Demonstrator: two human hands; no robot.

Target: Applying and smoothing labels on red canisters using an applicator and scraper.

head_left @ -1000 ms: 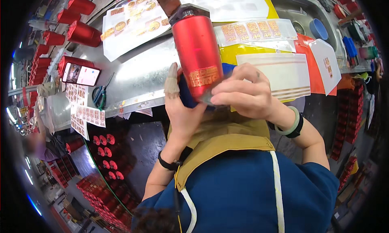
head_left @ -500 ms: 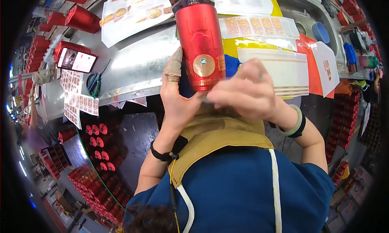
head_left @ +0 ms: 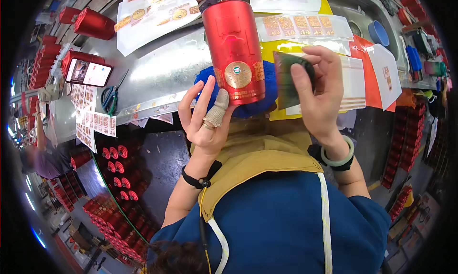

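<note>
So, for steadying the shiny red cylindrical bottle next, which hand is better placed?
Probably the left hand: it is open and close beside the lower end of the red bottle. The right hand is apart from the bottle, occupied with a dark green flat piece.

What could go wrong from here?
The red bottle might shift, since the left hand has spread fingers near its lower end, not wrapped around it. The dark green piece in the right hand could scuff the gold design if pressed hard. The sticker sheets overhanging the bench might get knocked off.
</note>
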